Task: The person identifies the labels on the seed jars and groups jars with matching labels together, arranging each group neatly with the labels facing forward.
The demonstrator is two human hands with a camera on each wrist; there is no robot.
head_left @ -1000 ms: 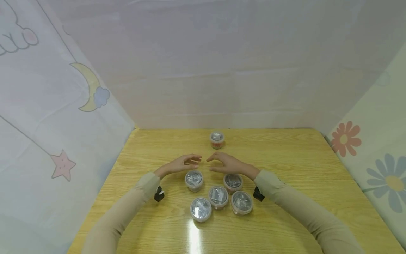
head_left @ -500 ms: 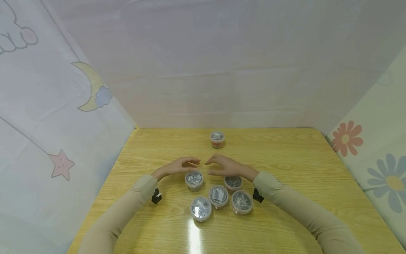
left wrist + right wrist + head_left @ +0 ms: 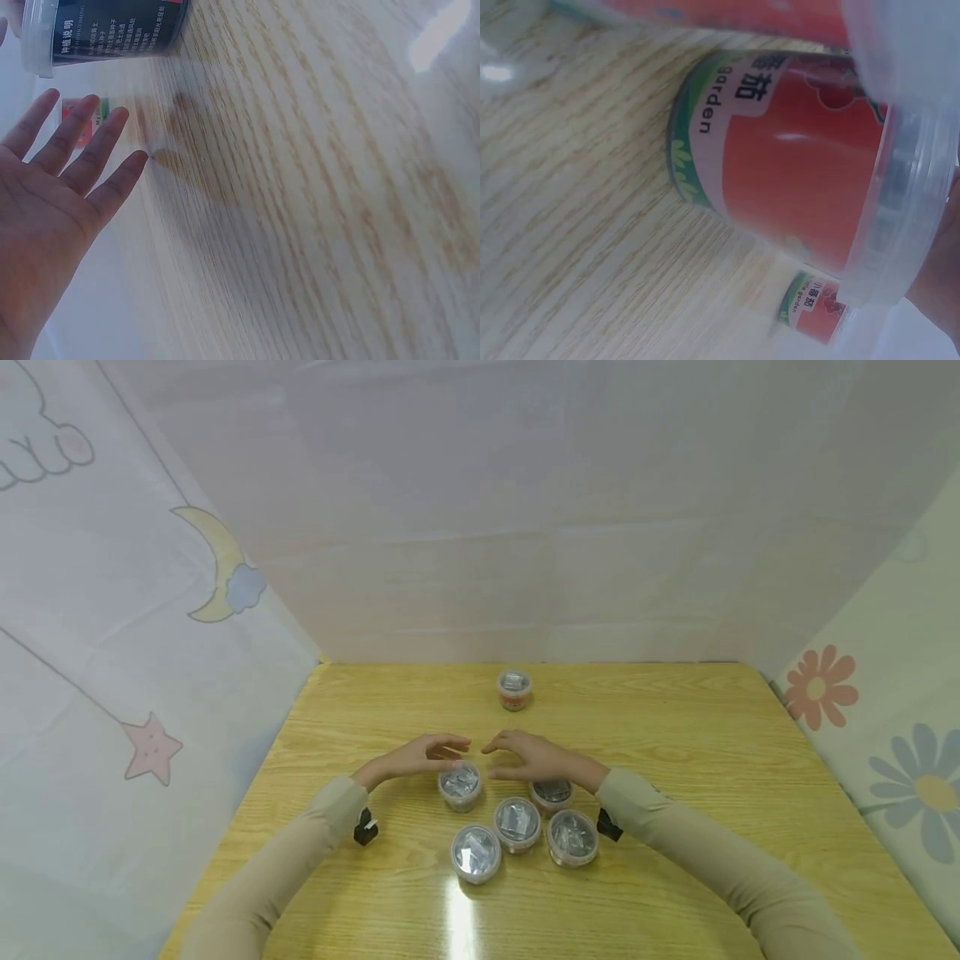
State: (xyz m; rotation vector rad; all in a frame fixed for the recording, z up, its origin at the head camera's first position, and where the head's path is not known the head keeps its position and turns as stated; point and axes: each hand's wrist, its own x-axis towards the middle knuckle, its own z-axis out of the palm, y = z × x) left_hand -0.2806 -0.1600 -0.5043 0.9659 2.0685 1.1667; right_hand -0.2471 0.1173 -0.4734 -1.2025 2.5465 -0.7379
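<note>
My left hand (image 3: 416,756) hovers behind the left tub (image 3: 460,789), a clear-lidded plastic tub with silvery packets under its lid. In the left wrist view that hand (image 3: 64,187) has its fingers spread, beside a tub with a dark printed label (image 3: 120,30), holding nothing. My right hand (image 3: 536,756) reaches in from the other side, fingers loosely bent and apart from the left ones. Its wrist partly covers a right-hand tub (image 3: 552,793). The right wrist view has a red-labelled tub (image 3: 795,157) close up, hiding most of the right hand (image 3: 941,277).
Three more tubs stand nearer the person: a front one (image 3: 476,855), a middle one (image 3: 517,823) and a right one (image 3: 572,838). One lone tub (image 3: 514,690) stands at the back of the wooden table (image 3: 660,710). Printed cloth walls (image 3: 480,568) surround the table.
Both hands have drawn slightly back toward the person and a little to the left. The tubs stay where they were.
</note>
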